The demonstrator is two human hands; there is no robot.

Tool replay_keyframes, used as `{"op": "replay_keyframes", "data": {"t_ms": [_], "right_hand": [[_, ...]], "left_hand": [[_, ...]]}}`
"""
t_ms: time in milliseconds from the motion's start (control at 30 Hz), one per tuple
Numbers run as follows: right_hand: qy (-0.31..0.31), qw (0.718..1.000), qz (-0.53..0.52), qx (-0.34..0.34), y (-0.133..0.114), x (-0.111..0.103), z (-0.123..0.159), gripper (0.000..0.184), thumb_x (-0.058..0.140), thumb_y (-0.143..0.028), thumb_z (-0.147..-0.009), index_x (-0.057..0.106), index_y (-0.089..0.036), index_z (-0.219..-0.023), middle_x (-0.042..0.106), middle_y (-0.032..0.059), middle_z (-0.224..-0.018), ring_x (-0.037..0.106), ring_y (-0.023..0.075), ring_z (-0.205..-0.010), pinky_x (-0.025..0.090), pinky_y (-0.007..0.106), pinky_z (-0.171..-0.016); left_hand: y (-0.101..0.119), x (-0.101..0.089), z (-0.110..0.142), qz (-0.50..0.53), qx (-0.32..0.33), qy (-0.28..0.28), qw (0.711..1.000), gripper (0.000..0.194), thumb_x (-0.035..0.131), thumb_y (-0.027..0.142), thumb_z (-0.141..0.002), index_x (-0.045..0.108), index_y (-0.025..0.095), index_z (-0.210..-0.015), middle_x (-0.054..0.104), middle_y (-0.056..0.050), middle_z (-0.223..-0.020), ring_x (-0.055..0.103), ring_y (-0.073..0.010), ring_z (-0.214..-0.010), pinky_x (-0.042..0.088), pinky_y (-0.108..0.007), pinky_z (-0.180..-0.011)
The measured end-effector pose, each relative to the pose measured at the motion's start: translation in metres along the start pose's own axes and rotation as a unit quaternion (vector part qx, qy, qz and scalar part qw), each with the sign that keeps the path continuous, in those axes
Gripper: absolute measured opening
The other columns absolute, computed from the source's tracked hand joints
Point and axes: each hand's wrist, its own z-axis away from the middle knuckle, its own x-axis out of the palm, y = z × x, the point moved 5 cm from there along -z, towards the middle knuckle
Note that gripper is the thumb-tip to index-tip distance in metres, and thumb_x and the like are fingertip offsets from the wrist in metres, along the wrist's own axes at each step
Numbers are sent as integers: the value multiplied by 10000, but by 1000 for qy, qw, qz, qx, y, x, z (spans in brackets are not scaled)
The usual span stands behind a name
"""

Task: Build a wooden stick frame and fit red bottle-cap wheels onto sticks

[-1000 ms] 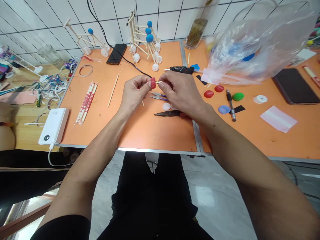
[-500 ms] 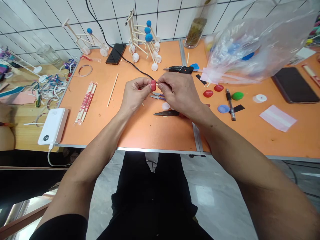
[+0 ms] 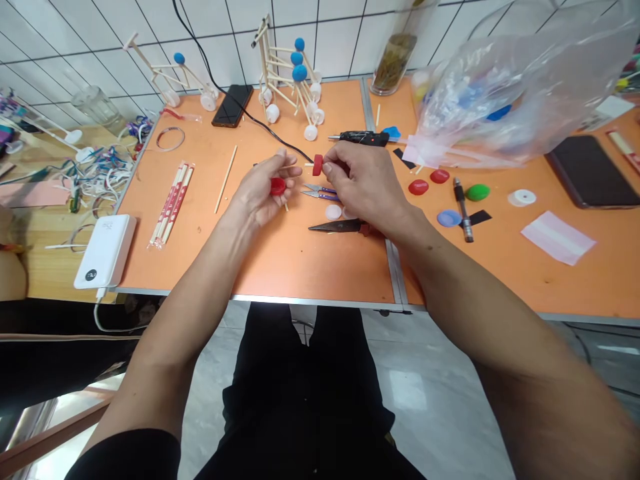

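My right hand pinches a short thin wooden stick at its end, most of it hidden by the fingertips. A red bottle cap is threaded on that stick, whose tip pokes out to the left. Facing it, my left hand is turned palm up, thumb and forefinger apart. Its lower fingers hold a second red bottle cap, hollow side showing. Below the hands lie small scissors-like cutters with blue handles, and dark-jawed pliers, their handles partly under my right forearm.
Behind the hands are a black hot-glue gun or similar corded tool and stick models with blue caps. Wrapped chopsticks and a white power bank are left. Right are a pen, loose caps and a plastic bag.
My left hand has let go of the red cap on the stick, moved left and turned palm up, showing another red cap. My right hand has shifted slightly right with the stick and cap.
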Motion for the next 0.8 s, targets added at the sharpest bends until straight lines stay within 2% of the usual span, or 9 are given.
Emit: {"op": "replay_keyframes", "data": {"t_ms": [67,133,200,267,333,433,500,600,800], "right_hand": [[7,1000,-6,1,0,0,1,308,538,-428,-1200,785,-333,-1042,862,85,-1079,764,344,-1031,579,509,-937],[14,1000,-13,-2,-1,0,2,294,557,-411,-1190,791,-332,-1030,865,85,-1077,773,342,-1023,587,509,-940],[22,999,-25,-4,-1,0,2,299,575,-430,-1190,799,-325,-1023,866,92,-1074,783,347,-1021,594,511,-938],[25,999,-38,-3,0,0,2,311,603,-484,-1189,814,-318,-1033,864,103,-1064,790,361,-1028,600,518,-936],[23,999,-47,-2,2,2,2,323,627,-537,-1183,828,-320,-1054,860,112,-1057,793,374,-1027,607,529,-935],[21,999,-47,2,4,3,1,334,623,-559,-1184,834,-331,-1060,855,114,-1037,788,373,-1005,614,544,-935],[20,999,-45,4,4,4,1,340,618,-557,-1186,835,-331,-1057,849,111,-1013,784,368,-989,612,544,-927],[20,999,-44,1,3,4,2,350,620,-580,-1187,841,-329,-1085,846,106,-1003,777,368,-987,599,541,-910],[15,999,-41,-5,2,5,1,388,566,-606,-1219,823,-344,-1095,851,118,-1036,732,358,-1008,561,554,-931]], "left_hand": [[-1,-6,-4,43,-24,2,999,508,922,687,-1005,735,240,-853,780,-112,-862,833,-232,-844,704,-340,-697],[-1,-9,-2,109,-72,19,991,415,891,558,-1062,742,227,-862,798,-122,-904,871,-254,-959,761,-352,-829],[-1,-7,7,195,-137,46,970,242,828,359,-1091,760,209,-914,824,-114,-959,883,-242,-1028,775,-341,-955],[2,-1,17,277,-189,64,940,51,744,175,-1051,781,184,-1017,839,-107,-1007,886,-234,-1100,757,-340,-1077],[6,5,24,317,-211,60,923,214,657,31,-975,779,167,-1088,851,-116,-1089,883,-231,-1193,731,-337,-1158],[10,9,26,313,-201,43,927,477,529,-119,-835,761,151,-1154,844,-104,-1209,856,-224,-1355,687,-341,-1253],[9,8,23,296,-183,40,937,575,478,-160,-778,746,141,-1188,828,-98,-1281,822,-233,-1456,662,-359,-1301],[7,6,17,271,-150,31,950,615,468,-178,-756,729,131,-1220,814,-113,-1364,772,-259,-1555,630,-397,-1355],[5,7,13,197,-71,-8,978,585,549,-167,-732,756,141,-1185,830,-135,-1454,679,-312,-1669,528,-501,-1459]]}}
